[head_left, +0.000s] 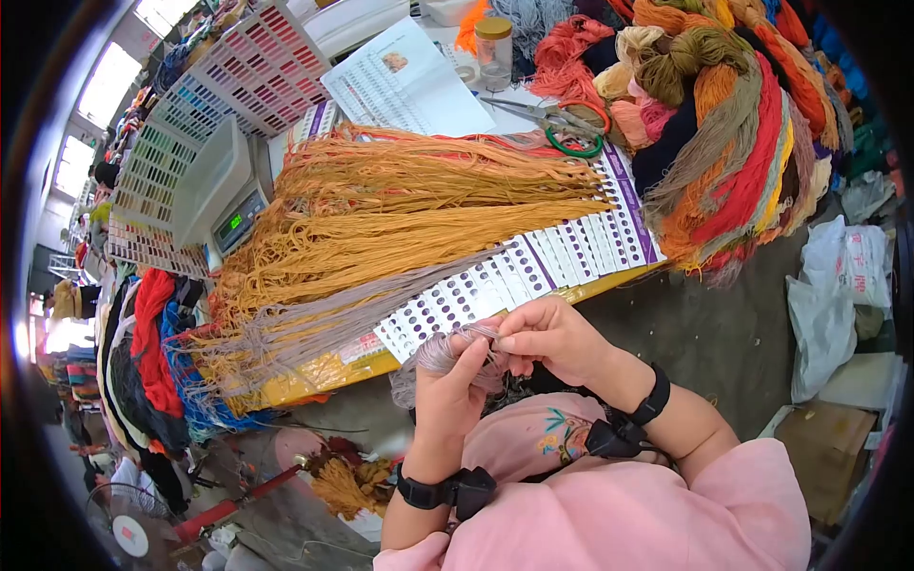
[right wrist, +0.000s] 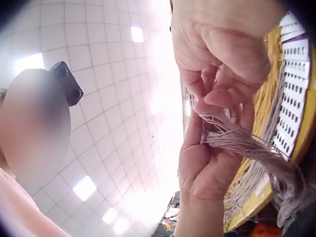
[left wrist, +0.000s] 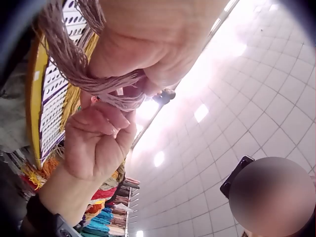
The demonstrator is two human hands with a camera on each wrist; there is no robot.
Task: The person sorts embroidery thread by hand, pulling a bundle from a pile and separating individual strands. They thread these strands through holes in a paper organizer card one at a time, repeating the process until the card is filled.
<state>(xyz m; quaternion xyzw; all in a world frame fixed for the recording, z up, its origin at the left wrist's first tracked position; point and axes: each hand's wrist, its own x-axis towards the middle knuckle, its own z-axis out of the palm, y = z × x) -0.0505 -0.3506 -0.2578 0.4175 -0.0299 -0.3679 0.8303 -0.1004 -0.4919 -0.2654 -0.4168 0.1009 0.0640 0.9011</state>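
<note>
The left hand (head_left: 449,385) has its fingers curled around the grey yarn bundle (head_left: 436,354), which sits just below the yellow table edge (head_left: 314,376), while the right hand (head_left: 550,335) pinches some strands right above that grip.

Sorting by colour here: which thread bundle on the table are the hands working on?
The grey bundle: the left hand and right hand hold its end. The orange bundle and golden bundle lie untouched behind it.
</note>
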